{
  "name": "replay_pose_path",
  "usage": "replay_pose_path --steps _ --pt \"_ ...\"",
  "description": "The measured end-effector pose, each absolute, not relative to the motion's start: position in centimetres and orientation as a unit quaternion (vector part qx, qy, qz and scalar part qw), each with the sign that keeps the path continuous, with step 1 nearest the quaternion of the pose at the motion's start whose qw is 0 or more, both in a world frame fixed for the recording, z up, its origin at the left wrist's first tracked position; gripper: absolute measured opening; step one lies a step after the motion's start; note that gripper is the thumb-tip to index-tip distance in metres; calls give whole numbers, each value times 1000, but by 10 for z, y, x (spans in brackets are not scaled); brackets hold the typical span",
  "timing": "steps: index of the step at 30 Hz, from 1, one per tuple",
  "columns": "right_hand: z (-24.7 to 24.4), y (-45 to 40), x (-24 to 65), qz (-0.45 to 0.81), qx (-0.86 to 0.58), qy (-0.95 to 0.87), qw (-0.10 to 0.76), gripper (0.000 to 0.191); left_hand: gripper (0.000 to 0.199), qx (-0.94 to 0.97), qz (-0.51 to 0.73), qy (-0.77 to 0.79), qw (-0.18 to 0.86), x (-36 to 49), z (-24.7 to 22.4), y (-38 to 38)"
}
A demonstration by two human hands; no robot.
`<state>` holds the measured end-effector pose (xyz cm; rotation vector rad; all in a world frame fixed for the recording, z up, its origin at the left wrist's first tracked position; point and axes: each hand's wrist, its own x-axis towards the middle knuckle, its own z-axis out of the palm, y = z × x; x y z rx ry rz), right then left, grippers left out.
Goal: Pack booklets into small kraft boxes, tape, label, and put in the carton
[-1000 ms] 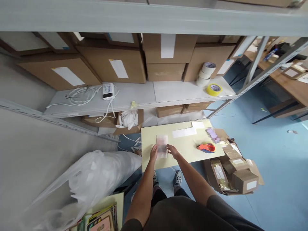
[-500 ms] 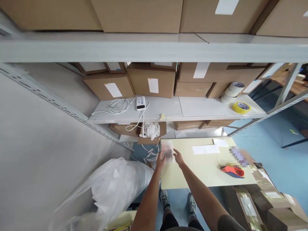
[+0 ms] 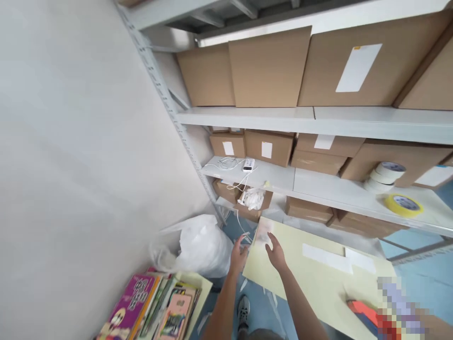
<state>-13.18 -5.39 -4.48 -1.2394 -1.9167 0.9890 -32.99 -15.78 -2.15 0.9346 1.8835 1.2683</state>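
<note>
One bulging white plastic bag (image 3: 205, 245), then my open left hand (image 3: 239, 255); a flat pinkish translucent packet (image 3: 263, 231) lies at the left end of a pale-yellow rectangular table (image 3: 318, 288), my open right hand (image 3: 276, 253) by the packet's edge.

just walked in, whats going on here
A person's right hand is open by a blurry pinkish packet at the far left corner of a pale table; whether they touch is unclear. The left hand, also open, appears just past the table's left edge. Neither seems to grip anything. White papers lie farther right.
</note>
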Motion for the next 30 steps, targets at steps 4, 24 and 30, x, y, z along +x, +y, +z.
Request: replay_pose_path --steps 4,24,30 --pt "-23 -78 -139 398 -383 -778 298 60 60 332 493 751 288 -310 -11 -227" --pt "9 -448 -312 433 14 -897 85 65 66 49 537 842 12 -347 16 -712" --pt "-27 -601 -354 411 94 -906 -28 67 65 -101 499 861 1 -353 -18 -876"
